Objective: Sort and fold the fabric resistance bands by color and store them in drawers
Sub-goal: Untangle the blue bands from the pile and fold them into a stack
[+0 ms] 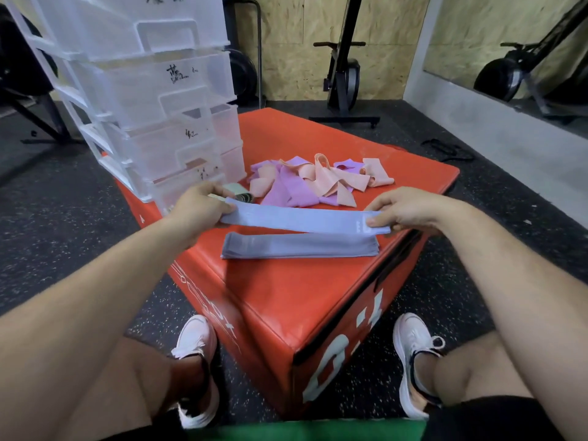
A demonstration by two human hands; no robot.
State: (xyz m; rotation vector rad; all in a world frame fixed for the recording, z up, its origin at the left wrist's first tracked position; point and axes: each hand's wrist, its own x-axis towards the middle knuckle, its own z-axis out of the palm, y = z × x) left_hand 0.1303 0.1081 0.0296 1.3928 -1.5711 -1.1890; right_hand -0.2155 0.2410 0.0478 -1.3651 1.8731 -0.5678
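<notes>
A light blue band (302,219) is stretched flat between my hands above the red foam box (286,291). My left hand (199,210) pinches its left end and my right hand (404,211) pinches its right end. Just below it, a stack of blue bands (299,246) lies flat on the box. Farther back a jumbled pile mixes purple bands (286,192) and peach bands (331,179). A green band (238,190) lies partly hidden behind my left hand. The clear plastic drawer unit (152,100) stands at the box's back left, its labelled drawers shut.
My white shoes (413,361) rest on the speckled black floor on either side of the box's near corner. Exercise machines (343,78) stand against the plywood wall behind. A mirror and a low grey ledge (493,128) run along the right.
</notes>
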